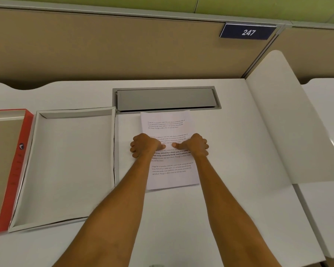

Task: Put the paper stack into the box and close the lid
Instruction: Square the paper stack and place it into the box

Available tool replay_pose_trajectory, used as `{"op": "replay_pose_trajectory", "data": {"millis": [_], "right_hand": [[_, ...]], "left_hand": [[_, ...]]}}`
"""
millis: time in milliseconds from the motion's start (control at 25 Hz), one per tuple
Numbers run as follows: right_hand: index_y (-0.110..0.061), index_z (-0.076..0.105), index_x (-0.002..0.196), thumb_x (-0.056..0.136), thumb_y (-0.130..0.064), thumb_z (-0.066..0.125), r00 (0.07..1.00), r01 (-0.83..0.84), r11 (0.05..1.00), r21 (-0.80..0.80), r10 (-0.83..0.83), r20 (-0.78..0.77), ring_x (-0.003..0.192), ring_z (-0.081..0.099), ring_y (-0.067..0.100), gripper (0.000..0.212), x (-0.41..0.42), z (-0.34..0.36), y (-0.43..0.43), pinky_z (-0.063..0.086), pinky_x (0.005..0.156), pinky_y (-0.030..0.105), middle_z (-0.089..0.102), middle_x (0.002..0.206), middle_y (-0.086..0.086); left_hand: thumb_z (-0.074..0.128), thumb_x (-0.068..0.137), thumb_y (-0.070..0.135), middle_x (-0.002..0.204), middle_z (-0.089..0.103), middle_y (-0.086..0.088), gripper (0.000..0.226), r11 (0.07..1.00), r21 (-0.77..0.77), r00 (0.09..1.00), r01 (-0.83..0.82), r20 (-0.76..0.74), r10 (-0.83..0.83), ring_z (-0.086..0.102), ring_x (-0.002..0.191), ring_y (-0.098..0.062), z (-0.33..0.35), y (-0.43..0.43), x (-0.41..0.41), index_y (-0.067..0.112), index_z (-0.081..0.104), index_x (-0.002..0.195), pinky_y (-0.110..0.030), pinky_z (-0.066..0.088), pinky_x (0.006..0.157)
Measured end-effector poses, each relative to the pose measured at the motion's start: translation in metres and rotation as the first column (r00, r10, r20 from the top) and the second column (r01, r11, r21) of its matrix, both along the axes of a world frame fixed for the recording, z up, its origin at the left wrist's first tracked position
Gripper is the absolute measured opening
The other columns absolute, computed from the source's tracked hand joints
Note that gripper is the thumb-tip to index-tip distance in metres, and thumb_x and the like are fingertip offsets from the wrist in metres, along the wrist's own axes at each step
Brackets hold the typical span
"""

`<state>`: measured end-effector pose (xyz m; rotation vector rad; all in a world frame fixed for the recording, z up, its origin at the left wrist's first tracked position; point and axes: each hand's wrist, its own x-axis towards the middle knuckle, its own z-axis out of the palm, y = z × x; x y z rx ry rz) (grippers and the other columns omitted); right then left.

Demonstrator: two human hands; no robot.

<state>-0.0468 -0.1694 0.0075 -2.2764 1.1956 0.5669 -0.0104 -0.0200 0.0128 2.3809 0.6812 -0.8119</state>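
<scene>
Both hands — left hand [146,145], right hand [195,145] — grip the paper stack [169,122] beside the open box [66,166] on the table [229,151].

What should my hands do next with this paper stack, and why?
Probably lift the paper stack and carry it left into the open box: both hands, left hand and right hand, grip its side edges, it lies flat on the desk, and the box is empty.

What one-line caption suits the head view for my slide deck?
Both hands, left hand and right hand, grip the printed white paper stack beside the open white cardboard box.
</scene>
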Motion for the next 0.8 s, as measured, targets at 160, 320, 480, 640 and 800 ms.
{"op": "replay_pose_trajectory", "data": {"millis": [160,320,480,640,800], "right_hand": [[-0.009,0.042,0.132,0.061,-0.056,0.086,0.997,0.024,1.0,-0.006,-0.024,0.073,0.126,0.049,0.035,0.095,-0.003,0.001,0.006,0.044,0.101,0.049,0.048,0.135,0.017],[-0.005,0.034,0.129,0.063,-0.042,0.089,0.96,0.04,0.992,0.12,-0.071,0.271,0.118,0.058,0.035,0.094,-0.01,-0.002,0.008,0.049,0.1,0.049,0.055,0.128,0.015],[-0.005,0.043,0.128,0.063,-0.049,0.087,0.96,0.012,0.996,0.09,-0.037,0.278,0.12,0.057,0.034,0.089,-0.016,-0.008,0.004,0.049,0.102,0.047,0.056,0.129,0.015],[-0.004,0.054,0.117,0.061,-0.05,0.088,0.954,0.011,0.993,0.121,-0.047,0.296,0.111,0.063,0.032,0.08,-0.022,-0.01,0.004,0.055,0.093,0.044,0.064,0.12,0.015],[-0.003,0.047,0.117,0.066,-0.044,0.087,0.937,0.007,0.995,0.103,-0.043,0.348,0.106,0.066,0.032,0.077,-0.025,-0.003,0.008,0.051,0.075,0.034,0.064,0.118,0.015]], "left_hand": [[0.084,0.068,0.048,0.127,0.056,-0.016,0.072,0.999,-0.04,1.0,-0.021,0.022,0.022,0.055,0.113,-0.03,0.001,0.001,-0.006,0.009,0.054,0.121,-0.037,0.049,0.095],[0.081,0.071,0.047,0.127,0.057,-0.016,0.067,0.999,-0.033,0.984,0.03,0.174,-0.023,0.054,0.115,-0.03,-0.001,0.0,-0.019,0.007,0.057,0.119,-0.037,0.048,0.093],[0.086,0.069,0.038,0.117,0.066,-0.013,0.064,0.972,-0.236,0.964,-0.021,0.253,0.082,0.068,0.097,-0.027,-0.007,0.005,-0.028,0.004,0.059,0.116,-0.026,0.05,0.057],[0.087,0.068,0.037,0.113,0.072,-0.013,0.054,0.941,-0.331,0.961,-0.072,0.231,0.154,0.072,0.092,-0.027,-0.013,0.01,-0.03,0.006,0.064,0.106,-0.02,0.042,0.046],[0.09,0.064,0.034,0.11,0.074,-0.013,0.05,0.91,-0.402,0.957,-0.098,0.213,0.197,0.073,0.086,-0.025,-0.017,0.015,-0.032,0.007,0.07,0.101,-0.024,0.052,0.052]]}}
